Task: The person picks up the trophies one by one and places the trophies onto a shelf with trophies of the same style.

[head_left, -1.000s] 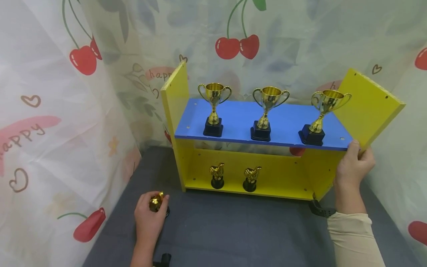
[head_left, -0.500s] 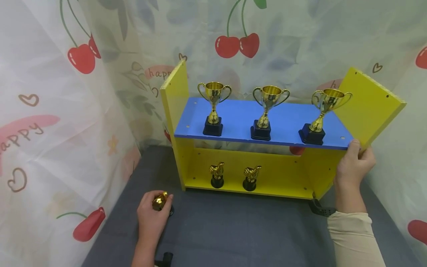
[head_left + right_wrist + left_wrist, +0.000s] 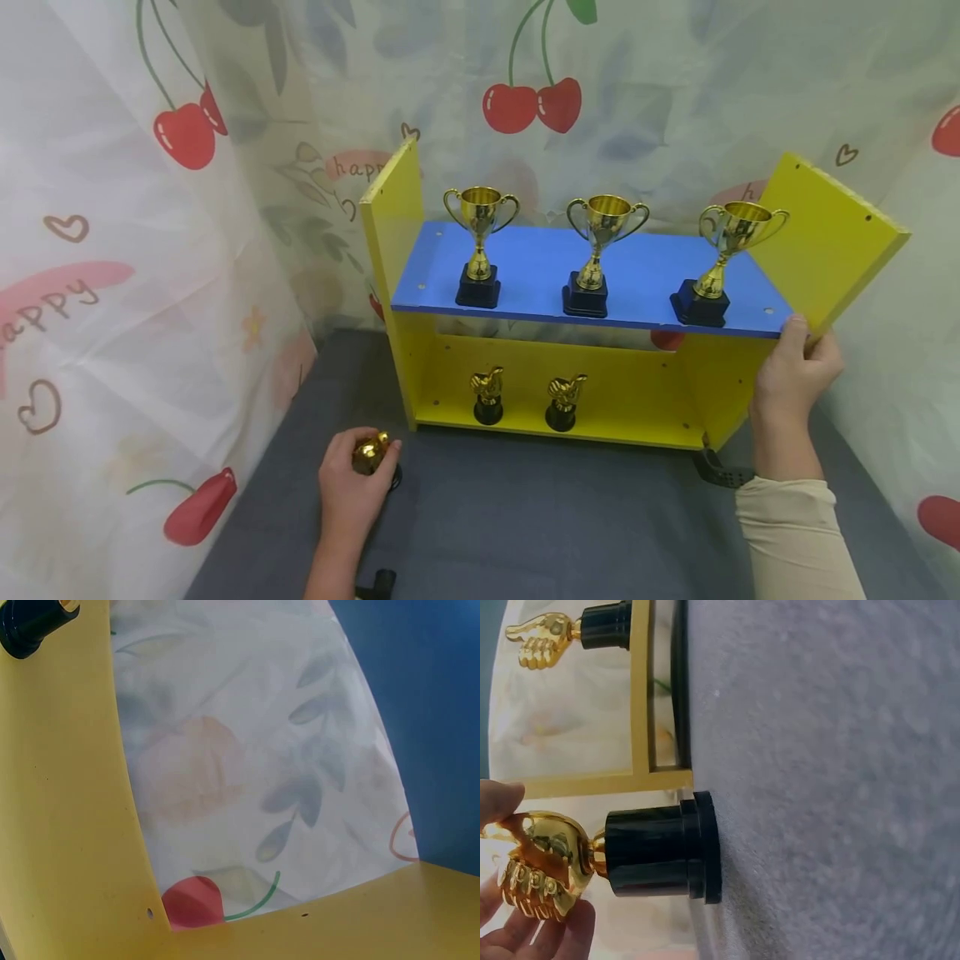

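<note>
My left hand [image 3: 352, 483] holds a gold thumbs-up trophy [image 3: 551, 855] by its top, over the grey cloth left of the shelf. The trophy's black base [image 3: 652, 851] points down close to the cloth; whether it touches I cannot tell. My right hand [image 3: 795, 379] grips the right side of the yellow and blue shelf [image 3: 637, 271], its thumb at the blue board's corner. Two more thumbs-up trophies [image 3: 487, 396] stand on the yellow lower board. On the blue board three gold cup trophies [image 3: 590, 254] stand in a row.
The shelf's yellow side panels [image 3: 832, 237] rise above the blue board. A black perforated strap [image 3: 723, 471] shows by the right forearm, near the shelf's lower right corner. Cherry-printed curtains [image 3: 532, 104] hang behind and beside the dark grey cloth [image 3: 540, 525].
My left hand has moved a little to the right with the thumbs-up trophy. The right hand keeps its grip on the shelf, and the other trophies stand as before.
</note>
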Demonstrator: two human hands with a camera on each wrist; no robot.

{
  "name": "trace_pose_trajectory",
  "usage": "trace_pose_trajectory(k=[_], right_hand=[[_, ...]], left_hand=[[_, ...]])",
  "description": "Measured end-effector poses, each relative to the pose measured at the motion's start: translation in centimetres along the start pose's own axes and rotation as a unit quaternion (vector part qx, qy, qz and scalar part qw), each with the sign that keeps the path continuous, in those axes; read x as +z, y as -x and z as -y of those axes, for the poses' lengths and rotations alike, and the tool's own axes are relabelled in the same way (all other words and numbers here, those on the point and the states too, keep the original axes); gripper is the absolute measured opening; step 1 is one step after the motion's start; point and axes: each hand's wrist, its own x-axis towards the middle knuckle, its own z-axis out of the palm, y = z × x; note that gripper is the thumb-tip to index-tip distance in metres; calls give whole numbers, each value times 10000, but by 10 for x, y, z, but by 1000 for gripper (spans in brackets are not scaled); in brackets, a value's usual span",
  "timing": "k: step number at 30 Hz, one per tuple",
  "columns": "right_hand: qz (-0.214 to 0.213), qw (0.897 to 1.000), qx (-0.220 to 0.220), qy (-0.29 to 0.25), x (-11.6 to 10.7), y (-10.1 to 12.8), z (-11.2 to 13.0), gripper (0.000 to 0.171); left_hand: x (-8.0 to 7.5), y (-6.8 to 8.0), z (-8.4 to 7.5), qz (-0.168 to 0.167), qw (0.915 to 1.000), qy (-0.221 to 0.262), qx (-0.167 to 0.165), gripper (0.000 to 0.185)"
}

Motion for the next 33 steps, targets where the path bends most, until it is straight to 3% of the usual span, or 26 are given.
trace_pose_trajectory(k=[17, 26, 33], right_hand=[[31, 10000, -68, -32, -1, 0, -2, 23], [18, 10000, -45, -6, -2, 0, -2, 22], [12, 10000, -63, 31, -2, 1, -1, 20]], left_hand=[[1, 2, 3, -175, 9995, -206, -176, 32], [1, 2, 2, -238, 9996, -138, -85, 32], [2, 4, -3, -132, 9998, -50, -117, 32]])
